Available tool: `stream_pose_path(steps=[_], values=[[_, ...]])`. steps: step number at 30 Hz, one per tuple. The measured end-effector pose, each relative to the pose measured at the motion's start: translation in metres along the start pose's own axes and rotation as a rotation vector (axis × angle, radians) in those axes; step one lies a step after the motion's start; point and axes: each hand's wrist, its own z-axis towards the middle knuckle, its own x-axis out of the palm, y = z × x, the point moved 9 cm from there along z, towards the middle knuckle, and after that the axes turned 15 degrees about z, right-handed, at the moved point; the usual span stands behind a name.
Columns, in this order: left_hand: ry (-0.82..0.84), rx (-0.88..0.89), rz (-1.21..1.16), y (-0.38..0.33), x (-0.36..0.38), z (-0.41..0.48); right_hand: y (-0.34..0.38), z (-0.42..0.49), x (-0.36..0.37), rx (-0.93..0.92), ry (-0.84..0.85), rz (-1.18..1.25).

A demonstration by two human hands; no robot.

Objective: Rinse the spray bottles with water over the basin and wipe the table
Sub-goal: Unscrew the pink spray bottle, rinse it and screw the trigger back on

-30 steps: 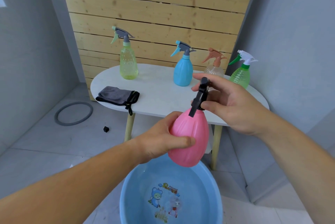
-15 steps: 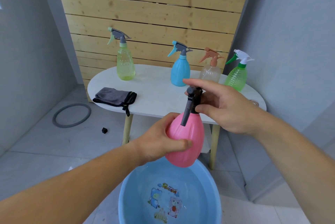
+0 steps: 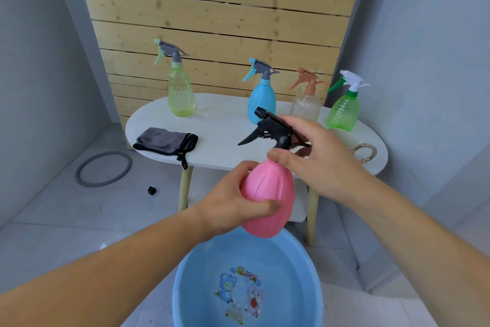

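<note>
A wooden slat wall stands behind a white oval worktop. A blue basin sits on the floor in front of the worktop, with a cartoon print on its bottom.

The pink spray bottle is held in the air directly above the basin's far rim, nearly upright, nozzle pointing left. The left grip grasps the bottle body, thumb across the front. The right grip grasps the black trigger head, fingers over its top and thumb at the bottle neck.

Four bottles stand upright along the rear of the worktop, left to right:
- yellow-green bottle;
- blue bottle;
- clear bottle with orange trigger;
- green bottle with white trigger.

A folded grey cloth lies at the worktop's front left edge. A metal ring lies at its right end. A small black object lies on the floor.
</note>
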Motion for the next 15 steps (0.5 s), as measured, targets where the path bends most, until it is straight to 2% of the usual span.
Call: stream_pose_path(steps=[5,9,11,15], values=[[-0.025,0.003,-0.012,-0.001,-0.002,-0.001,-0.008,0.001,0.007,0.074,0.042,0.219],[-0.027,-0.007,-0.012,0.002,0.001,-0.001,-0.011,0.0,-0.005,0.056,-0.13,0.007],[-0.021,-0.006,-0.009,0.002,0.002,-0.001,-0.009,-0.001,-0.004,0.045,-0.104,-0.079],[-0.036,-0.009,-0.013,0.004,-0.001,-0.001,-0.004,-0.002,-0.003,0.033,0.036,-0.419]])
